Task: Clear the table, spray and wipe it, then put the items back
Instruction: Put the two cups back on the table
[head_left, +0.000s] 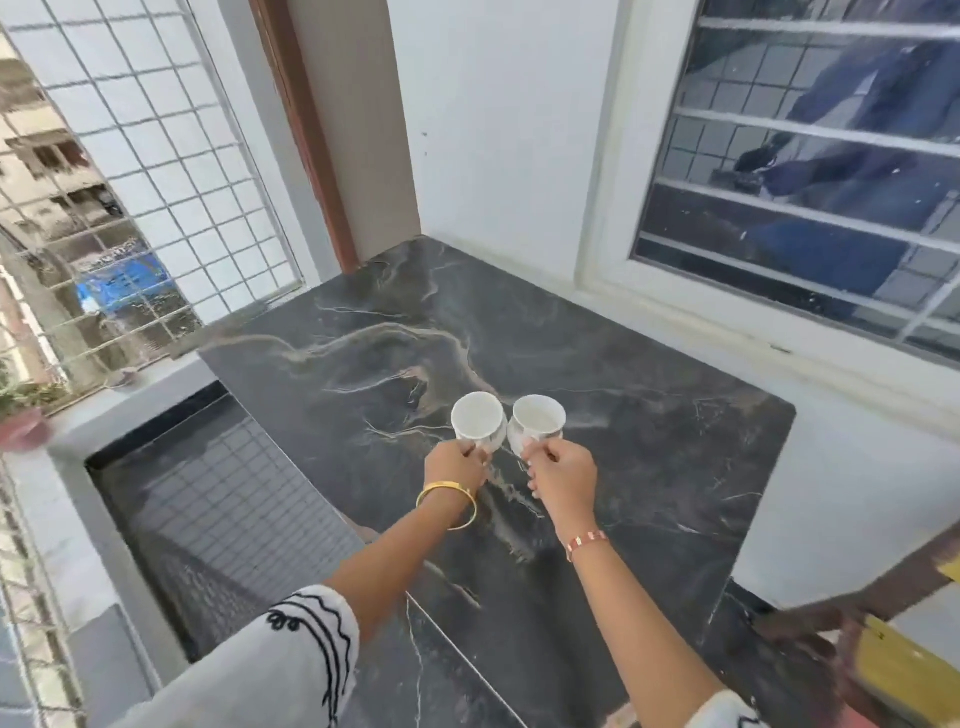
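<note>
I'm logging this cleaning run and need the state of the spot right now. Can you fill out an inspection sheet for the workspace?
Surface: dark veined stone table, bare apart from the cups.
Job's things: left cup and right cup, white, upright, side by side; no spray or cloth seen.
Clutter: nothing seen.
Hands: left hand grips the left cup, right hand grips the right cup.
Cables: nothing seen.
Surroundings: barred window on the right, grille on the left.

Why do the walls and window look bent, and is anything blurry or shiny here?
Head view: the wide lens bows the window and grille; the lower right corner is motion-blurred; soft daylight puts a dull sheen on the table; cups and hands stay fairly sharp.
</note>
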